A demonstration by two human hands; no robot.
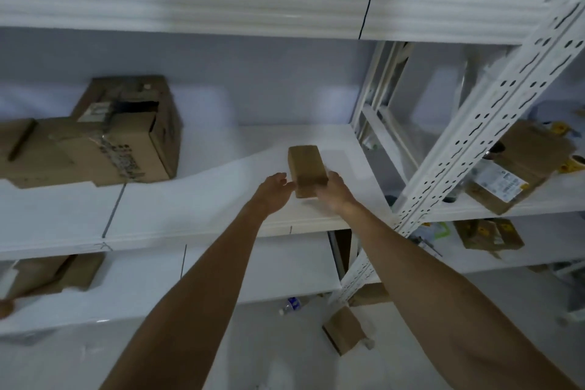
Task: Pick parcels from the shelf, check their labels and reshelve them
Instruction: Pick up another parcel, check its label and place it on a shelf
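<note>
A small plain brown cardboard parcel [306, 168] lies on the white middle shelf [196, 209], near its right end. Both my arms reach up to it. My right hand [335, 193] grips the parcel's near right corner. My left hand [274, 191] is at its near left side with the fingers curled toward the box; whether they touch it is unclear. No label shows on the parcel's visible faces.
Two larger cardboard boxes [104, 139] sit on the same shelf at the left. A perforated white upright [474, 136] stands just right of the parcel. More labelled parcels [509, 174] lie on the neighbouring rack. A water bottle [291, 305] and a box [343, 331] lie lower down.
</note>
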